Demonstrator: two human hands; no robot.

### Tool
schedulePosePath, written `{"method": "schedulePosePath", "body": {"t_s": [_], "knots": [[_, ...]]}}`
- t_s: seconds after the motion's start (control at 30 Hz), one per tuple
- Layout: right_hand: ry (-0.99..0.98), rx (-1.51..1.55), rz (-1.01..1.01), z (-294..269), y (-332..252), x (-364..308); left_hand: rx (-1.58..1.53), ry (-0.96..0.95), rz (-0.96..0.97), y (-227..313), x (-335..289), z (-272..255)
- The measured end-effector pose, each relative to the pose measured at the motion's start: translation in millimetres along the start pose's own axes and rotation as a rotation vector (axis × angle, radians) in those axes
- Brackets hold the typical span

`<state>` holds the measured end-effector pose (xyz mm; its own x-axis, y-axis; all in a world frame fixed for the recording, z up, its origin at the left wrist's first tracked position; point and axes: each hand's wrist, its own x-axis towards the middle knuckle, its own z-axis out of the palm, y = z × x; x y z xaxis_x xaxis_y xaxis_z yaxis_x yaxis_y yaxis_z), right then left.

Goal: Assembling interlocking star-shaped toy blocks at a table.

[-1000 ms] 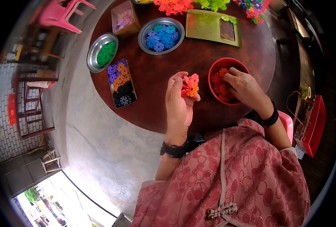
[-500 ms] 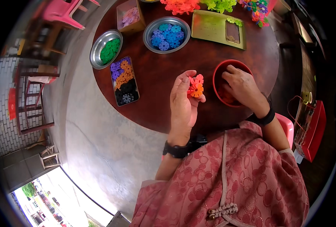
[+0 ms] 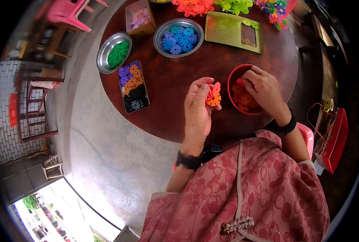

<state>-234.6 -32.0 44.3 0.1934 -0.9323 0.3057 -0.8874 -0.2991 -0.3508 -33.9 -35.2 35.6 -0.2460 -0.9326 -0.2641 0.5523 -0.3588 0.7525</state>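
Note:
Between the thumb and fingers of my left hand (image 3: 196,105) is a small cluster of interlocking flower discs (image 3: 214,97), orange in front and coral-red behind. To its right stands a red bowl (image 3: 229,89) with orange discs (image 3: 243,97) lying inside. My right hand (image 3: 265,90) is over the bowl's right rim, fingers bent and pinched on a red flower disc (image 3: 240,82). Most of that disc is hidden behind the fingers. Both wrists carry black bands.
On the round brown table (image 3: 171,92) are a metal bowl of blue discs (image 3: 178,38), a metal bowl of green discs (image 3: 117,54), a tray of purple, orange and black discs (image 3: 134,86), a cardboard box (image 3: 141,20) and a gold lid (image 3: 224,30). Coral flowers (image 3: 193,6) stand at the back.
My right hand has risen from inside the bowl, with a red disc now showing at its fingertips. My left hand has shifted slightly right and down with its cluster.

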Motion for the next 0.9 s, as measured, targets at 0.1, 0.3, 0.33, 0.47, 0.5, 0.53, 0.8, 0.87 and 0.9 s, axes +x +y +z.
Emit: {"method": "schedulePosePath", "body": {"t_s": [0.1, 0.3, 0.33, 0.47, 0.5, 0.53, 0.8, 0.87, 0.9], "knots": [[0.083, 0.355, 0.043, -5.4, 2.3, -1.2, 0.000, 0.002, -0.001, -2.1, 0.7, -0.5], [-0.208, 1.071, 0.470, -11.2, -12.0, -7.4, -0.063, -0.025, -0.026, -3.3, -0.8, 1.7], [-0.207, 1.071, 0.472, -10.5, -13.4, -8.3, -0.077, -0.038, -0.043, -4.2, -0.5, 2.4], [-0.220, 1.117, 0.436, -7.8, -19.4, -9.7, -0.054, -0.050, -0.049, -5.0, -1.1, 3.5], [-0.226, 1.104, 0.436, -7.5, -21.0, -9.4, -0.015, -0.043, -0.037, -4.5, -1.5, 4.7], [-0.227, 1.104, 0.435, -7.6, -23.6, -9.3, 0.024, -0.036, -0.025, -4.3, -1.8, 5.7], [-0.148, 1.047, 0.328, 0.0, -26.4, -10.8, 0.087, -0.025, 0.015, -6.8, -2.4, 6.1], [-0.124, 0.951, 0.253, 2.2, -26.8, -10.8, 0.123, -0.007, 0.040, -7.9, -2.0, 5.4], [-0.101, 0.854, 0.179, 3.2, -27.0, -10.5, 0.139, -0.003, 0.042, -8.5, -1.7, 4.3]]}}
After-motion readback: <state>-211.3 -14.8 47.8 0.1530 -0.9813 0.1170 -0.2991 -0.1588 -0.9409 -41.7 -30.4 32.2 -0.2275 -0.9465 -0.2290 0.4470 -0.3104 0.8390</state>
